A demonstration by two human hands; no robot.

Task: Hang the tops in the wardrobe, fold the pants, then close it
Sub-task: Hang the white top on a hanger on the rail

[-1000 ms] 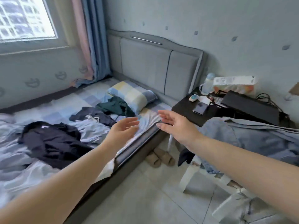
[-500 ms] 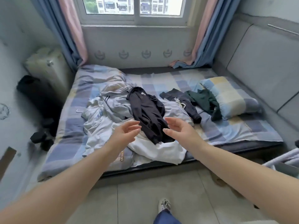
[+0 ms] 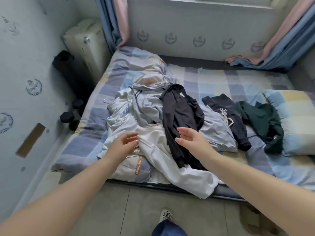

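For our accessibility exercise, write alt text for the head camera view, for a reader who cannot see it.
Two bare hands, left hand and right hand, reach open over a pile of clothes on a checked bed: a white top, a black top and grey garments. Dark pants, a green garment and a pillow lie to the right.

We stand in a home bedroom: a low bed (image 3: pixel 213 79) with checked sheets and a pillow (image 3: pixel 296 116), strewn clothes (image 3: pixel 153 116), curtains (image 3: pixel 112 23) at the window, patterned wallpaper (image 3: pixel 34 86).
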